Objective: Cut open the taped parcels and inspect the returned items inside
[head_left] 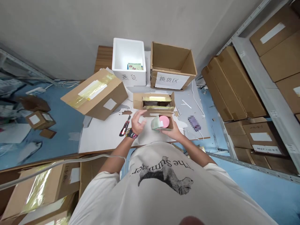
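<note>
My right hand (pixel 173 131) grips the side of a small open box (pixel 155 123) close to my body. Inside the box a round pink lid or container top (pixel 164 121) shows, with a pale green flap at its left; what lies beneath is hidden. To the left of the box my left hand (pixel 138 122), with a patterned watch on its wrist, is raised with fingers apart and holds nothing. Beside that wrist a red and black box cutter (pixel 125 126) lies on the white table top. Just beyond both hands stands an opened cardboard box (pixel 153 107) with yellow tape and a dark inside.
A taped carton (pixel 99 93) stands at the left of the table (pixel 98 137). At the back are a white foam box (pixel 133 76) and a large open carton (pixel 173 80) with paper labels. A blurred purple object (pixel 194 123) lies right. Shelves of cartons (pixel 234 84) line the right side.
</note>
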### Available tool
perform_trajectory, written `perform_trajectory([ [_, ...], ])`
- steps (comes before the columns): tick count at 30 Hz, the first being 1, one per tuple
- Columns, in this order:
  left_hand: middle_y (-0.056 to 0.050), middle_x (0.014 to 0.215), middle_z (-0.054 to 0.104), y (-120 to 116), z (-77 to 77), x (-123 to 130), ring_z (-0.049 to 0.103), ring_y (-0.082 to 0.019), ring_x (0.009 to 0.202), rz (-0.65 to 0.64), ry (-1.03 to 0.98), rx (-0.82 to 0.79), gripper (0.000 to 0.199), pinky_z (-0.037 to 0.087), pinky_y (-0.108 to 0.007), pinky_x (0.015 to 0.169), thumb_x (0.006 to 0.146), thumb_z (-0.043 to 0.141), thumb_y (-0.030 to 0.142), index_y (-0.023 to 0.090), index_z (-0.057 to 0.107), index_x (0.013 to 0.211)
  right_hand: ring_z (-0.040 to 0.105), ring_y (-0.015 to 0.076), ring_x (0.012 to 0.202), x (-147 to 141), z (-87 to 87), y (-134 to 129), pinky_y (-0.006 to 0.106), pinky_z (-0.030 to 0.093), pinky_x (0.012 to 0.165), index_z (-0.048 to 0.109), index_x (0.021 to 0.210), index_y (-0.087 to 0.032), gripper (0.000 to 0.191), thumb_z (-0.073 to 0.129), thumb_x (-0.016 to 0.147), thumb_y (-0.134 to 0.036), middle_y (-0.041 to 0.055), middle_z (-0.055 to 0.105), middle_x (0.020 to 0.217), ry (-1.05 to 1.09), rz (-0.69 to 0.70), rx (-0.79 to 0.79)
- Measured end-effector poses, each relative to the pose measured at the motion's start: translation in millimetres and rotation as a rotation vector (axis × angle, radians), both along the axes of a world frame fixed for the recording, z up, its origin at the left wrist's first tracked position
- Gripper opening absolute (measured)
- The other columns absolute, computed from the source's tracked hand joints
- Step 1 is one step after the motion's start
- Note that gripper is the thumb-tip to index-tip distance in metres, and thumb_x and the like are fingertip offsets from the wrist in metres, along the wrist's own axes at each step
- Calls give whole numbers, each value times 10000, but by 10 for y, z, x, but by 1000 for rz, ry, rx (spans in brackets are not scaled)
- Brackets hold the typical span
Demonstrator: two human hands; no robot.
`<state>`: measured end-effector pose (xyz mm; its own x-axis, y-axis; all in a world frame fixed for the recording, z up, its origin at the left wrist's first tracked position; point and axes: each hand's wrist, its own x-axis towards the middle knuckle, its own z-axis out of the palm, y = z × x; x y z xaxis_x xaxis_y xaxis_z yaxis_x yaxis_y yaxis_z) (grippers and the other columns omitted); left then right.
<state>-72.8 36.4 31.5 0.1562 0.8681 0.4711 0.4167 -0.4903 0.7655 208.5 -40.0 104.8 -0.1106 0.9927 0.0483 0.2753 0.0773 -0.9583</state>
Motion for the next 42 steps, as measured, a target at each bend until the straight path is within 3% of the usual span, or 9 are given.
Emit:
perform_trajectory([
  [4, -193, 1562, 732, -533, -269, 187, 732, -393, 1400, -255, 91, -192, 1018, 610, -558, 1217, 906, 849, 824, 236, 590, 1697, 747, 382, 1326, -156, -585, -16, 569, 601, 1190, 606, 1491, -257, 805, 954, 839, -576, 159, 775, 1461, -100, 100, -45],
  [8, -174, 1573, 743, -534, -683, 353, 741, -381, 1425, -239, 146, -447, 913, 648, -524, 1153, 895, 932, 638, 239, 587, 1640, 737, 379, 1284, -201, -1087, 37, 565, 600, 1157, 612, 1444, -244, 740, 909, 861, -588, 166, 775, 1412, -185, 72, -129],
  [11, -145, 1545, 773, -496, -868, 386, 788, -374, 1361, -223, 224, -596, 865, 666, -495, 1093, 881, 960, 513, 263, 580, 1616, 712, 381, 1339, -181, -1241, 24, 575, 574, 1194, 597, 1522, -233, 781, 890, 873, -554, 168, 757, 1453, -237, 87, -189],
  [16, -180, 1614, 723, -587, -860, 396, 708, -418, 1499, -245, 265, -549, 904, 587, -571, 1237, 886, 945, 410, 244, 530, 1672, 585, 360, 1575, -18, -972, -135, 553, 472, 1341, 476, 1750, -271, 896, 823, 945, -456, 173, 598, 1717, -255, 123, -85],
  [20, -209, 1788, 547, -656, -669, 456, 538, -416, 1673, -211, 139, -335, 1027, 472, -609, 1375, 844, 990, 447, 233, 492, 1716, 570, 343, 1567, 23, -562, -172, 537, 474, 1344, 705, 1512, -255, 434, 676, 1092, -360, 165, 638, 1658, -498, 65, 57],
  [23, -178, 1749, 587, -639, -535, 516, 526, -398, 1677, -194, 164, -252, 728, 447, -616, 1398, 897, 936, 377, 257, 642, 1551, 524, 370, 1567, -118, -353, -60, 535, 513, 1293, 817, 1274, -238, 240, 647, 1117, -300, 167, 651, 1642, -783, 139, -5],
  [26, -161, 1567, 723, -611, -506, 547, 649, -385, 1550, -186, 224, -310, 540, 512, -581, 1340, 916, 880, 298, 255, 703, 1425, 519, 416, 1529, -328, -238, 88, 561, 560, 1212, 802, 1369, -197, 313, 712, 1093, -316, 208, 647, 1639, -1001, 184, -126],
  [34, -142, 1596, 730, -649, -851, 537, 728, -351, 1468, -93, 105, -534, 955, 619, -506, 1184, 845, 973, 395, 278, 475, 1651, 746, 338, 1251, -352, -146, 98, 425, 598, 1040, 712, 1515, -215, 395, 591, 1140, -202, 172, 762, 1431, -1060, 200, -270],
  [42, -150, 1427, 814, -534, -1087, 759, 794, -407, 1305, -141, 307, -610, 706, 631, -507, 1097, 823, 926, 272, 252, 680, 1485, 800, 350, 1214, -225, -173, 192, 406, 618, 973, 773, 1434, -225, 491, 850, 1018, -474, 184, 771, 1456, -1070, 207, -340],
])
